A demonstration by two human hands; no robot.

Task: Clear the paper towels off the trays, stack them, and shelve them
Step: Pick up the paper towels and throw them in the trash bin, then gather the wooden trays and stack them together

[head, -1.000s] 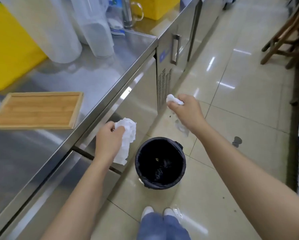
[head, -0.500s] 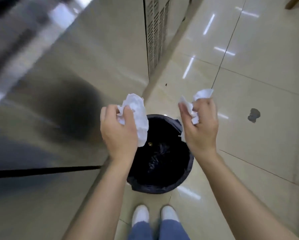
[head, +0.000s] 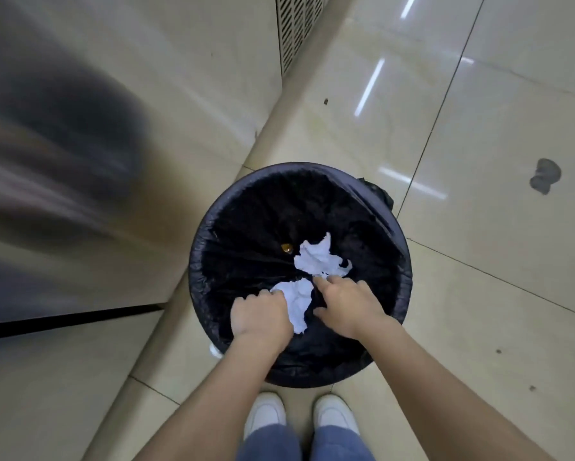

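Two bare hands reach into the mouth of a round bin (head: pixel 198 261) lined with a black bag, seen from the head camera looking straight down. The left hand (head: pixel 259 316) is curled, knuckles up, its grip closed on a crumpled white paper towel (head: pixel 296 302) that sticks out from the thumb side toward the middle of the bin. The right hand (head: pixel 349 306) hangs just beside it with its grip loose and fingers spread, the forefinger stretched forward; its tip touches or nearly touches a second crumpled paper towel (head: pixel 317 259), which sits apart from the palm, farther into the bin, against the dark liner. Whether that second towel rests on the bag or is in mid-air cannot be told. A small amber scrap (head: pixel 286 247) lies in the liner just left of it.

The bin stands on a glossy cream tiled floor (head: pixel 479 128), close against a stainless steel cabinet front (head: pixel 179 78) with a vent grille (head: pixel 296 24) at the top. White shoes (head: pixel 266 414) and blue trouser legs show below the bin's near rim. A dark stain (head: pixel 545 176) marks a tile to the right.
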